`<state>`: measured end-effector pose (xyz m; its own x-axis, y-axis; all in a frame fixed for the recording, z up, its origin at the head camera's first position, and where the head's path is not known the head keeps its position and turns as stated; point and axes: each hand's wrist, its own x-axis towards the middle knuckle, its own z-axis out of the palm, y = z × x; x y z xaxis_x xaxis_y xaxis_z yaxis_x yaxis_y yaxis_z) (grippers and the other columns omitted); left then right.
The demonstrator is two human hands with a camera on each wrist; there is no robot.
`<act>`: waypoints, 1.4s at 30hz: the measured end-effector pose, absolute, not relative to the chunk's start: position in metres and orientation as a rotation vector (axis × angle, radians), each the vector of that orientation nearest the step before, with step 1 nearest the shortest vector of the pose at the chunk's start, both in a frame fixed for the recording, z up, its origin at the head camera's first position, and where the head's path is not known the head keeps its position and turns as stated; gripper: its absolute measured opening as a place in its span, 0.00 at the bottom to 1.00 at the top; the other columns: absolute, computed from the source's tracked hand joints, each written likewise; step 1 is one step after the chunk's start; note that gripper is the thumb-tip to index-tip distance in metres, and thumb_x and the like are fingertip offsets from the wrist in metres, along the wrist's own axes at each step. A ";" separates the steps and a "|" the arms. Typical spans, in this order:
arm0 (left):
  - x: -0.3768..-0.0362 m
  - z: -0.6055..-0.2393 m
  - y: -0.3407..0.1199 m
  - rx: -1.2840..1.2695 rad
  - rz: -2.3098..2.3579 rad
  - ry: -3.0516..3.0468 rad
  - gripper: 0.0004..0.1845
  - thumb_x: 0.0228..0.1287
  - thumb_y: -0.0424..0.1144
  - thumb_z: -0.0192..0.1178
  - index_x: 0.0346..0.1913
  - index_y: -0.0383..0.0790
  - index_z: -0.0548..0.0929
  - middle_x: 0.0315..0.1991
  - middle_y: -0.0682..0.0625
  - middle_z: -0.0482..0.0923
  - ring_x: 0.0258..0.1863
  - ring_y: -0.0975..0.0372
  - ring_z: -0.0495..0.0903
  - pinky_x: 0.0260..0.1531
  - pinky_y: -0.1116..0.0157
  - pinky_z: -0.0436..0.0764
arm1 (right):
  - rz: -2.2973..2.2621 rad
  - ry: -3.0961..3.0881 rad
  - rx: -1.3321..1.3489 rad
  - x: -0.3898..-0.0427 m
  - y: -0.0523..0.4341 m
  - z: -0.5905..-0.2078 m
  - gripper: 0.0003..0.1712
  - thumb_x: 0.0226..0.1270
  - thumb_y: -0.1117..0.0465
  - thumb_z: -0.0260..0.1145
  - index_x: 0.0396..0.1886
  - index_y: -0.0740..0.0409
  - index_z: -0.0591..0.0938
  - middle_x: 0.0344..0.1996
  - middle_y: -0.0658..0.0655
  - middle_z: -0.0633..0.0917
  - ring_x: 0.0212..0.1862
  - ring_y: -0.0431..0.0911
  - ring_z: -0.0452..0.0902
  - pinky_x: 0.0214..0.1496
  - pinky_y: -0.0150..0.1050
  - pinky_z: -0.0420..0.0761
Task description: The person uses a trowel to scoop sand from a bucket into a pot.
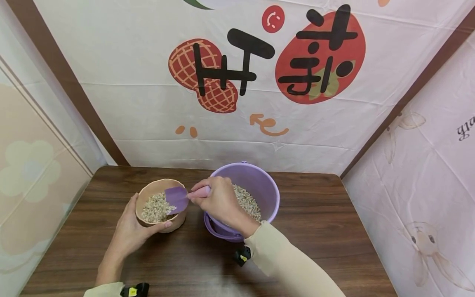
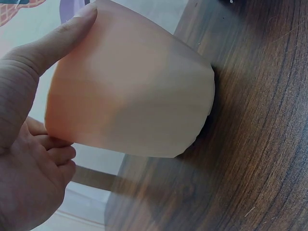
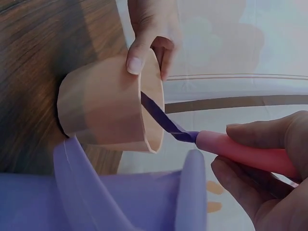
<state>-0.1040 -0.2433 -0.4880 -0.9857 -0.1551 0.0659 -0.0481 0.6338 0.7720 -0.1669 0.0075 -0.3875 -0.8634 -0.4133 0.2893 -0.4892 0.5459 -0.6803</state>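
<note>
My right hand grips the pink handle of a small trowel with a purple blade. The blade dips over the rim into a tan flower pot, onto pale gravel lying inside. My left hand holds the pot around its side, thumb near the front rim and fingers on the far left. In the left wrist view the pot's smooth wall stands on the table with the thumb against it. The right wrist view shows the trowel blade partly hidden inside the pot.
Right of the pot stands a purple bucket holding more gravel, its handle lowered at the front. Both rest on a dark wooden table. A printed cloth wall rises behind the table's back edge.
</note>
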 end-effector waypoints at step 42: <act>-0.104 -0.487 -0.243 0.163 -1.233 -2.746 0.75 0.42 0.56 0.83 0.80 0.27 0.41 0.76 0.24 0.46 0.71 0.29 0.54 0.61 0.29 0.61 | 2.244 -2.129 0.038 -0.144 0.178 -0.405 0.26 0.54 0.68 0.80 0.50 0.77 0.83 0.36 0.64 0.90 0.53 0.54 0.85 0.51 0.41 0.85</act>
